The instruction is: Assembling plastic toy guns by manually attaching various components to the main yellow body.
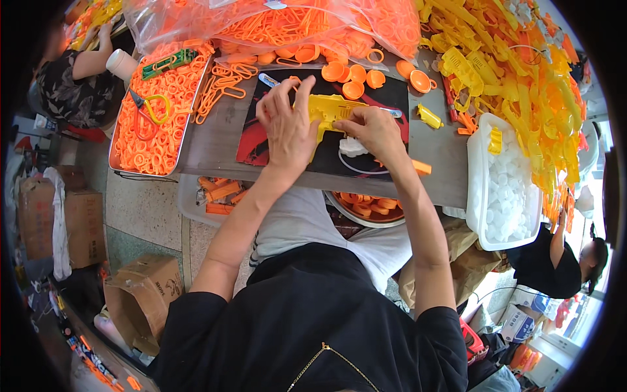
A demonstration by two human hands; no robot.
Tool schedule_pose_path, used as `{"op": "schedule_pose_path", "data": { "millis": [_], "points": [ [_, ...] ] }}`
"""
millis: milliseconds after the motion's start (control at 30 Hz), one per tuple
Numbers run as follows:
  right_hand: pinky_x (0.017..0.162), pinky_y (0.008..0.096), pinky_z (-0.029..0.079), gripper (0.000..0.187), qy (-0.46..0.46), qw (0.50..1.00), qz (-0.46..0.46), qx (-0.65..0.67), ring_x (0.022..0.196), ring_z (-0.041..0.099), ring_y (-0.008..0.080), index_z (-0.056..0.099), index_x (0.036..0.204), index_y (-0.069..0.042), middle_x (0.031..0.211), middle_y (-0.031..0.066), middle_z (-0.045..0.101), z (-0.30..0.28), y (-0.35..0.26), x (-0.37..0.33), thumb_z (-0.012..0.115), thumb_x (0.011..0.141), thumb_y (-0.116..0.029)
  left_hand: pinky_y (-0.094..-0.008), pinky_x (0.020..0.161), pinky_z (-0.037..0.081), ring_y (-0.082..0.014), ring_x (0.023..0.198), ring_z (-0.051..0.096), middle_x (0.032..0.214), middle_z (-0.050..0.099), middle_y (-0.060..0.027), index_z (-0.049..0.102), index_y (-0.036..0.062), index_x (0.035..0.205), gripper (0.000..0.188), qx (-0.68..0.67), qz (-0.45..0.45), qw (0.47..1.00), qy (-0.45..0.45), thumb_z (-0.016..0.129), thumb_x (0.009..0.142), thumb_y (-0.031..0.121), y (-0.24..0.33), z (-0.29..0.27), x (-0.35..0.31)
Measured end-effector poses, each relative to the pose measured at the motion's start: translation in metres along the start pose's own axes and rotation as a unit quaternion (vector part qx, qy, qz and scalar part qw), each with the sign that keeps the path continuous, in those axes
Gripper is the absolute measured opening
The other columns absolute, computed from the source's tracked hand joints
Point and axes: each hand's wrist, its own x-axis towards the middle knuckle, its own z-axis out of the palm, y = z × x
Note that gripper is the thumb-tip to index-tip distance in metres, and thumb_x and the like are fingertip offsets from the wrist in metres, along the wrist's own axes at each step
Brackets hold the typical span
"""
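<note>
A yellow plastic shell [330, 104] with moulded ribs and slots lies open side up over a dark mat with red patches [255, 140]. My left hand [284, 124] grips the shell's left part, thumb on its inner face and the other fingers bent over the left side. My right hand [375, 130] is closed in a pinch at the shell's right part; what sits between the fingertips is too small to make out. Just below the right fingers lies a white lump [353, 147] with a thin white tube or wire. Several orange round cups [353, 89] lie beyond the shell.
A tray of orange rings [150, 147] holds pliers [155, 110] at left. Bagged orange parts [281, 26] lie at the back, and yellow shells [516, 85] pile up at right. A white tub [479, 196] of translucent pieces stands near right. Other people work at both sides.
</note>
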Motion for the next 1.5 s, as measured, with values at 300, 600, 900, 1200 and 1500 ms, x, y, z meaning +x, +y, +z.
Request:
{"op": "schedule_pose_path", "data": {
  "millis": [300, 600, 900, 1200, 1500],
  "points": [
    [0.094, 0.0363, 0.048, 0.030, 0.181, 0.978, -0.081, -0.064, 0.106, 0.063, 0.0281, 0.070, 0.111, -0.002, 0.112, 0.0121, 0.068, -0.048, 0.023, -0.086, 0.075, 0.088, -0.021, -0.0415, 0.088, 0.036, -0.0220, 0.087, 0.059, 0.088, 0.068, -0.0019, 0.068, 0.0106, 0.091, 0.013, -0.153, 0.004, 0.985, -0.082, 0.074, 0.087, 0.021, -0.007, 0.010, -0.011],
    [0.079, 0.0352, 0.048, 0.025, 0.103, 0.994, -0.020, 0.008, 0.088, 0.062, 0.0232, 0.061, 0.100, 0.001, 0.095, 0.0118, 0.066, -0.049, 0.044, -0.111, 0.069, 0.094, -0.022, -0.0412, 0.086, 0.036, -0.0221, 0.086, 0.059, 0.082, 0.065, -0.0014, 0.064, 0.0100, 0.083, 0.015, -0.111, -0.022, 0.990, -0.087, 0.077, 0.081, 0.016, 0.003, 0.024, -0.008],
    [0.059, 0.0280, 0.041, 0.025, 0.082, 0.989, 0.047, 0.113, 0.066, 0.053, 0.0106, 0.059, 0.100, 0.001, 0.072, 0.0056, 0.058, -0.058, 0.039, -0.112, 0.062, 0.101, -0.024, -0.0426, 0.088, 0.041, -0.0284, 0.096, 0.062, 0.099, 0.067, -0.0105, 0.063, 0.0064, 0.119, 0.042, -0.226, 0.052, 0.968, -0.099, 0.075, 0.086, 0.031, 0.018, -0.004, 0.007],
    [0.061, 0.0225, 0.039, 0.026, 0.100, 0.975, 0.010, 0.196, 0.071, 0.049, 0.0061, 0.063, 0.115, -0.003, 0.085, -0.0014, 0.060, -0.054, 0.064, -0.116, 0.064, 0.099, -0.024, -0.0318, 0.093, 0.049, -0.0160, 0.104, 0.066, 0.111, 0.071, -0.0075, 0.068, 0.0036, 0.120, 0.034, -0.501, -0.139, 0.823, -0.227, 0.075, 0.090, 0.018, 0.018, 0.014, 0.009],
    [0.088, 0.0383, 0.051, 0.033, 0.438, 0.894, -0.077, 0.051, 0.105, 0.062, 0.0278, 0.065, 0.115, 0.002, 0.113, 0.0162, 0.063, 0.001, 0.018, -0.083, 0.077, 0.085, -0.006, -0.0359, 0.089, 0.050, -0.0292, 0.101, 0.064, 0.108, 0.068, -0.0101, 0.070, 0.0089, 0.110, 0.035, -0.293, 0.221, 0.916, -0.160, 0.077, 0.077, 0.002, 0.014, -0.009, -0.006]
  ]
}}
